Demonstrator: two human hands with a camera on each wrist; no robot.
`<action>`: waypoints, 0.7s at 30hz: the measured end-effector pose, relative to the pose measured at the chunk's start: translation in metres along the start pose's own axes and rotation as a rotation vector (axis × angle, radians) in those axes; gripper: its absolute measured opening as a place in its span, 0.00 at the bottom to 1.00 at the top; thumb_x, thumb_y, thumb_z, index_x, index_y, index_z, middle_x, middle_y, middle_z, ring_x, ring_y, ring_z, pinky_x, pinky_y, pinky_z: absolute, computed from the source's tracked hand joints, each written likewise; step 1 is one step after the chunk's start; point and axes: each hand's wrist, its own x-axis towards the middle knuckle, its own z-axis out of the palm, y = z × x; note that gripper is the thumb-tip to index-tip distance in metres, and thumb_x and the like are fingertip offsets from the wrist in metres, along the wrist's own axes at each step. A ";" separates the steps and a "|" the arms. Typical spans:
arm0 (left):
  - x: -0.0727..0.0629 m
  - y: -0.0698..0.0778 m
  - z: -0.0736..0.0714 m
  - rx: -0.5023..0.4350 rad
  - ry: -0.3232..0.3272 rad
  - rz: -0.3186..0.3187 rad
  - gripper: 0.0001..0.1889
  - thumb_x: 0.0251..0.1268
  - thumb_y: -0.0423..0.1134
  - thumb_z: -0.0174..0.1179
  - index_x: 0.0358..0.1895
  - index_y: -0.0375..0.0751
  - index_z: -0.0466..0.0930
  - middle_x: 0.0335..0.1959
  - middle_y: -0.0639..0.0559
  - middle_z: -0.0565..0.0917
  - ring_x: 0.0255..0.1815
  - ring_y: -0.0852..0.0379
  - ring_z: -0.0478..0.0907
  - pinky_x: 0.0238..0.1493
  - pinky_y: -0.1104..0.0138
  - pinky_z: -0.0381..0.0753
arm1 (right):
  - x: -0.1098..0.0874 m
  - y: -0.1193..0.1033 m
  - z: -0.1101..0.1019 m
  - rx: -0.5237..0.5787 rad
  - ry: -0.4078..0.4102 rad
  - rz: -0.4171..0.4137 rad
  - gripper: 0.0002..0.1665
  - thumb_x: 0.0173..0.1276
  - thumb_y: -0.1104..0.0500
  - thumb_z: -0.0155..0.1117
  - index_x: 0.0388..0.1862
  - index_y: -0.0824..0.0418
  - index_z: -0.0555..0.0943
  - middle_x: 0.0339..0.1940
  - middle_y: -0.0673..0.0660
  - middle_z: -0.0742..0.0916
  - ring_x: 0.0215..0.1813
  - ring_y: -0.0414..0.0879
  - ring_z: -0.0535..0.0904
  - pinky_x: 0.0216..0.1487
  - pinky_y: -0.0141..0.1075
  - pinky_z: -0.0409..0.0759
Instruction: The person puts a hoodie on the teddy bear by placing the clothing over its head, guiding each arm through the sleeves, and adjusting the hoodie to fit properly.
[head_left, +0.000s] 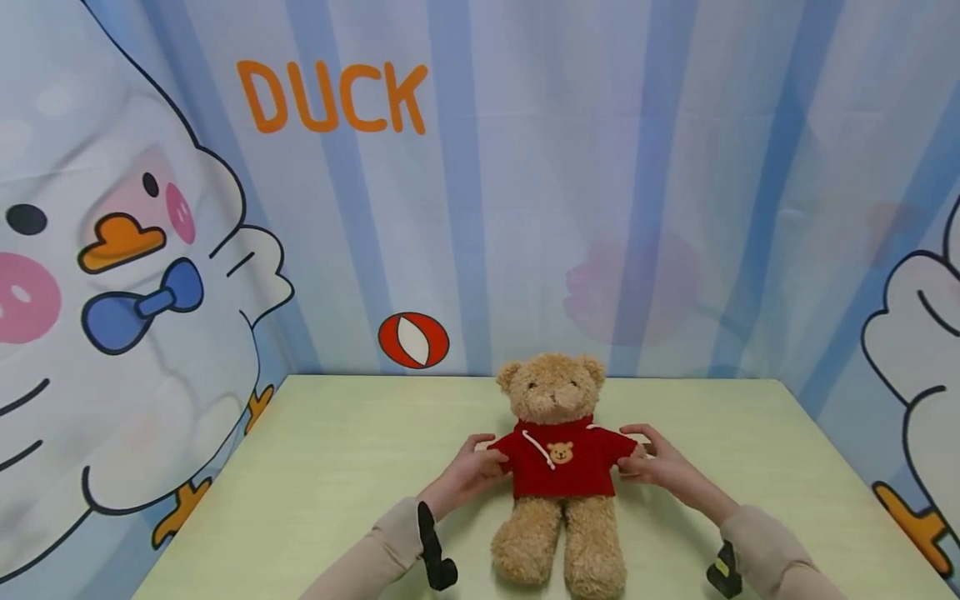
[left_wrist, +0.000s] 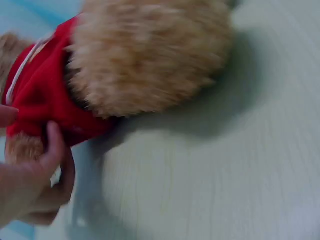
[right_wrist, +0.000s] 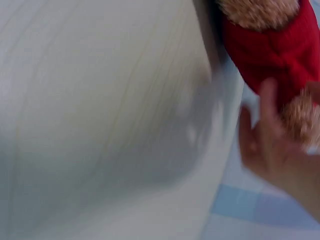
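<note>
A light-brown teddy bear (head_left: 564,481) in a red hoodie with white drawstrings and a small bear-face patch is in the middle of the head view, facing me, its legs towards me. My left hand (head_left: 463,477) holds the arm on the left, thumb in front and fingers behind, near the cuff; in the left wrist view the hand (left_wrist: 31,187) grips beside the furry paw (left_wrist: 24,148). On the other side my right hand (head_left: 667,468) holds the opposite arm at its paw. The right wrist view shows that paw (right_wrist: 300,120) between thumb and fingers, slightly blurred.
The pale yellow-green table (head_left: 375,425) lies under the bear. Behind it hangs a blue striped backdrop (head_left: 525,192) printed with ducks, a red-and-white ball and the word DUCK. Black straps with small devices (head_left: 441,573) sit on both wrists.
</note>
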 end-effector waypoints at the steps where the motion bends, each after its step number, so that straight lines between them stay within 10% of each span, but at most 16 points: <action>1: -0.003 -0.001 0.003 0.135 0.009 0.060 0.32 0.58 0.33 0.55 0.63 0.38 0.50 0.40 0.43 0.70 0.32 0.57 0.69 0.41 0.61 0.75 | -0.001 -0.002 0.005 -0.126 0.053 -0.069 0.33 0.60 0.62 0.59 0.60 0.69 0.58 0.51 0.70 0.69 0.52 0.59 0.73 0.48 0.51 0.74; 5: -0.019 -0.004 0.015 0.846 0.050 0.485 0.33 0.53 0.43 0.61 0.63 0.50 0.58 0.55 0.35 0.59 0.50 0.48 0.62 0.44 0.57 0.69 | -0.008 -0.010 0.030 -0.712 0.365 -0.379 0.25 0.49 0.60 0.68 0.48 0.61 0.72 0.53 0.70 0.69 0.51 0.61 0.65 0.43 0.53 0.68; 9: -0.028 -0.006 0.018 1.316 0.010 0.916 0.32 0.50 0.41 0.60 0.62 0.56 0.62 0.62 0.39 0.56 0.58 0.46 0.57 0.50 0.54 0.66 | -0.018 -0.013 0.050 -0.969 0.409 -0.546 0.21 0.45 0.55 0.71 0.39 0.57 0.76 0.43 0.59 0.76 0.43 0.51 0.70 0.40 0.43 0.71; 14: -0.031 -0.007 0.020 1.417 -0.215 0.939 0.34 0.52 0.37 0.59 0.65 0.51 0.57 0.57 0.47 0.62 0.52 0.56 0.65 0.48 0.68 0.72 | -0.028 -0.011 0.065 -1.031 0.337 -0.500 0.25 0.43 0.53 0.73 0.40 0.60 0.77 0.33 0.50 0.78 0.35 0.41 0.74 0.32 0.31 0.77; 21: -0.033 -0.011 0.030 1.572 -0.230 1.011 0.12 0.59 0.40 0.56 0.46 0.45 0.72 0.41 0.55 0.76 0.38 0.61 0.72 0.39 0.72 0.73 | -0.027 -0.005 0.074 -1.184 0.342 -0.672 0.17 0.41 0.60 0.73 0.31 0.61 0.77 0.27 0.53 0.80 0.33 0.46 0.76 0.35 0.38 0.78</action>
